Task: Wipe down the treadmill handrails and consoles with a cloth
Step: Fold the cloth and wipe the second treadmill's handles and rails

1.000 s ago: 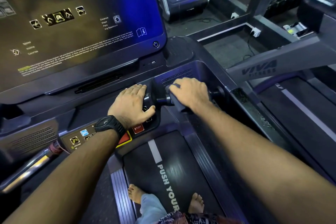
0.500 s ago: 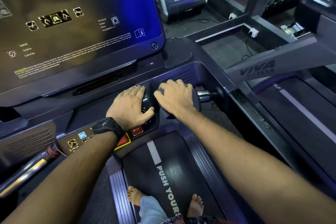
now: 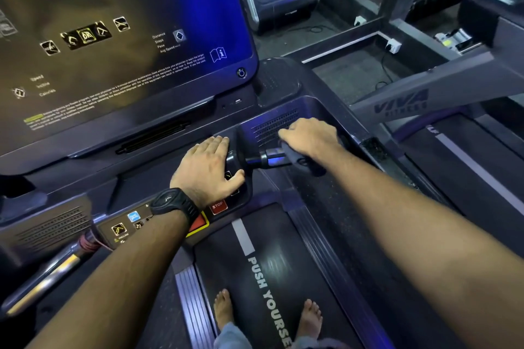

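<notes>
The console screen [image 3: 113,37] is set at the far left, and the control panel [image 3: 124,228] is placed below it, nearer. The left hand [image 3: 208,167] is laid flat on the panel's right end, just beyond the STOP button [image 3: 217,206]. To the right of the panel a grip bar [image 3: 272,160] is mounted sideways. The right hand [image 3: 310,137] is closed over it, in front of a speaker grille [image 3: 272,125]. The belt [image 3: 272,278] is seen nearest, with two bare feet [image 3: 224,309] planted on it. A handrail [image 3: 48,278] is found at the near left, and a second treadmill [image 3: 467,156] at the right.
</notes>
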